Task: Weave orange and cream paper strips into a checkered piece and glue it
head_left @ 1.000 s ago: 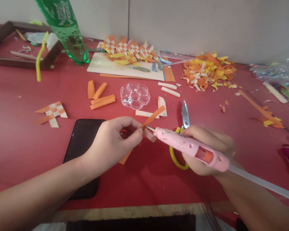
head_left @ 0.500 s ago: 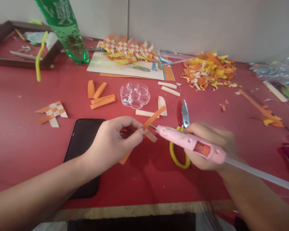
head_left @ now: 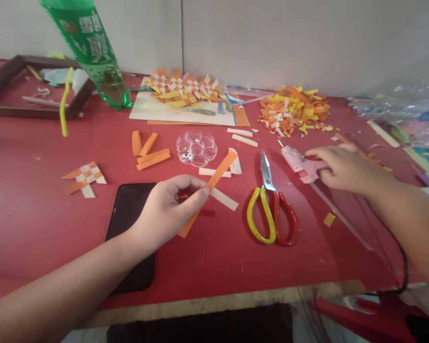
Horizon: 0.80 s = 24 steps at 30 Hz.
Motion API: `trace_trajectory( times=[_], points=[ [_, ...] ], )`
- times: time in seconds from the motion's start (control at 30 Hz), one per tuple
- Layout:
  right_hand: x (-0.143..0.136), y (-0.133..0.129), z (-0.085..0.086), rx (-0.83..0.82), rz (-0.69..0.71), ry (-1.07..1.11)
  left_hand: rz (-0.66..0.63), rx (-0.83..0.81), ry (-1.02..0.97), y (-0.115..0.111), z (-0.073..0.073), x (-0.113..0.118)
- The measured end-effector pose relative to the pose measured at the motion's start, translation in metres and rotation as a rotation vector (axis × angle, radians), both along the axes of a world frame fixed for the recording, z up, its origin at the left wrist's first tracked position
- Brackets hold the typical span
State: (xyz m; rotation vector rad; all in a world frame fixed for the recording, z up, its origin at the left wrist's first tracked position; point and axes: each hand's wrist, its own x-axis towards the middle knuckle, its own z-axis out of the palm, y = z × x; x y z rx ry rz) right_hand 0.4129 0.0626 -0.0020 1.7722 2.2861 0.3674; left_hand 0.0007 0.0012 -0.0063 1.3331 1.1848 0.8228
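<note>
My left hand point(head_left: 171, 205) pinches an orange paper strip point(head_left: 222, 167) between thumb and fingertips. A cream paper strip point(head_left: 226, 199) sticks out to the right from the same pinch, and another orange piece point(head_left: 189, 225) shows below the hand. My right hand point(head_left: 343, 166) has its fingers at the handle of a pink hot glue gun point(head_left: 296, 162), which is low at the table on the right, nozzle pointing up and left. A clear glue stick point(head_left: 343, 221) trails from its back. Between my hands lie scissors point(head_left: 268, 183) with one yellow and one red handle.
A black phone point(head_left: 128, 209) lies under my left forearm. Nearby are a woven paper fish point(head_left: 86, 177), orange strips point(head_left: 153, 157) and a clear palette point(head_left: 197, 148). Farther back stand a green bottle point(head_left: 103, 71), finished fish point(head_left: 186, 85) and a heap of paper scraps point(head_left: 295, 109).
My right hand has carried the glue gun away from the strips, to the right and back, down to the table. The scissors are now fully uncovered. My left hand keeps its pinch.
</note>
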Motion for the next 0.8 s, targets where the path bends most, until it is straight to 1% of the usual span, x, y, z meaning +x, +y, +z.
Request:
trace_trajectory(
  times=[0.03, 0.1, 0.17, 0.2, 0.23, 0.27, 0.33, 0.37, 0.43, 0.5, 0.53, 0.6, 0.67, 0.73, 0.8],
  points=[
    [0.0, 0.001, 0.002, -0.018, 0.003, -0.01, 0.005, -0.009, -0.006, 0.0, 0.0, 0.0],
    [-0.007, 0.001, 0.01, -0.023, -0.016, -0.036, 0.019, -0.024, -0.023, 0.001, 0.0, 0.0],
    [-0.026, -0.005, 0.025, 0.047, -0.097, -0.044, 0.035, -0.036, -0.038, 0.001, 0.0, 0.0],
    [-0.039, -0.009, 0.032, 0.098, -0.147, -0.007, 0.043, -0.043, -0.049, 0.001, 0.0, 0.0],
    [-0.056, -0.014, 0.039, 0.115, -0.155, 0.08, 0.049, -0.052, -0.062, 0.001, -0.001, 0.0],
    [-0.075, -0.019, 0.045, 0.115, -0.134, 0.211, 0.053, -0.061, -0.076, 0.001, -0.001, 0.0],
    [-0.115, -0.028, 0.049, 0.06, -0.082, 0.494, 0.061, -0.072, -0.095, 0.002, -0.001, -0.001],
    [-0.134, -0.032, 0.048, 0.03, -0.047, 0.576, 0.062, -0.071, -0.1, 0.002, -0.001, -0.001],
    [-0.166, -0.035, 0.038, 0.03, 0.051, 0.635, 0.066, -0.066, -0.109, 0.003, -0.001, 0.0],
    [-0.189, -0.033, 0.024, -0.024, 0.131, 0.662, 0.062, -0.068, -0.13, 0.003, -0.001, 0.0],
    [-0.196, -0.031, 0.017, -0.027, 0.146, 0.646, 0.061, -0.071, -0.142, 0.003, -0.001, 0.0],
    [-0.204, -0.026, 0.005, -0.023, 0.129, 0.599, 0.064, -0.081, -0.16, 0.003, -0.001, 0.0],
    [-0.206, -0.023, -0.001, -0.037, 0.106, 0.601, 0.068, -0.088, -0.166, 0.004, -0.001, 0.0],
    [-0.206, -0.024, 0.001, -0.053, 0.108, 0.695, 0.067, -0.087, -0.172, 0.004, -0.002, -0.001],
    [-0.204, -0.03, 0.006, -0.07, 0.11, 0.849, 0.062, -0.084, -0.179, 0.003, -0.001, -0.001]
  ],
)
